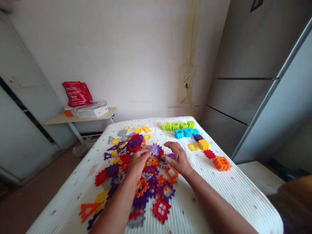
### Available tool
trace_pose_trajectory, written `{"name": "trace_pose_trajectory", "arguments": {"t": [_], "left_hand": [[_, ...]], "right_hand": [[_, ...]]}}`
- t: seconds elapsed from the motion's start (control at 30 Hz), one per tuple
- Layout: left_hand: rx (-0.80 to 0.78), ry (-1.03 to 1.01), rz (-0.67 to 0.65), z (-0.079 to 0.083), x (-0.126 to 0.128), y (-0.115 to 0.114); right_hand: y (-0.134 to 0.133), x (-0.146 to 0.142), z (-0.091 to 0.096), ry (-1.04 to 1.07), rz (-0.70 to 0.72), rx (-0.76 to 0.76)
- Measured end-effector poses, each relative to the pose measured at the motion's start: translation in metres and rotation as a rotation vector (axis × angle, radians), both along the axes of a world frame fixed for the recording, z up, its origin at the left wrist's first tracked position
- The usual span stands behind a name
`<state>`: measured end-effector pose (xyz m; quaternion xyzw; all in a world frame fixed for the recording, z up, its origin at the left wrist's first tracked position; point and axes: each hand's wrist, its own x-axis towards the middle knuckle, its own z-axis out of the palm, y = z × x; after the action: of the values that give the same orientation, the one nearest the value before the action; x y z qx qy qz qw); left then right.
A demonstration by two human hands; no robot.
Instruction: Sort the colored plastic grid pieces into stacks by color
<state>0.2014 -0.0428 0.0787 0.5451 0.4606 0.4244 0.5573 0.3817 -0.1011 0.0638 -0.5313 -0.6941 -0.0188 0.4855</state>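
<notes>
A pile of flat interlocking plastic tiles (136,175) in purple, orange, red, yellow and grey is spread over a white quilted mattress (219,195). My left hand (138,161) rests on the pile, fingers curled, its tips touching a lilac square tile (156,149). My right hand (177,156) lies just to the right of that tile with fingers stretched and spread, palm down over the pile's edge. The lilac tile sits tilted between the two hands.
Assembled cubes stand in a row at the far right: green (178,126), blue (186,132), yellow (204,144), red (209,153), orange (222,163). A wooden shelf (80,117) with a red bag (77,93) and white box stands left. Grey wardrobe doors (268,97) are right.
</notes>
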Motion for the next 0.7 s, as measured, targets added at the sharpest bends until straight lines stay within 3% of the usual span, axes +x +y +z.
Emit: {"name": "trace_pose_trajectory", "arguments": {"t": [0.1,0.5,0.6,0.7], "left_hand": [[0.008,0.001,-0.039,-0.002,0.002,-0.001],[0.01,0.036,-0.075,-0.014,0.006,-0.002],[0.048,0.088,-0.019,-0.003,0.0,-0.004],[0.189,0.13,0.079,0.009,-0.024,-0.005]], "right_hand": [[-0.001,-0.016,0.001,-0.072,0.032,0.012],[-0.005,-0.031,0.005,-0.286,-0.15,-0.122],[-0.002,-0.015,0.015,-0.319,-0.244,-0.172],[0.007,0.031,0.037,-0.297,-0.488,-0.304]]}}
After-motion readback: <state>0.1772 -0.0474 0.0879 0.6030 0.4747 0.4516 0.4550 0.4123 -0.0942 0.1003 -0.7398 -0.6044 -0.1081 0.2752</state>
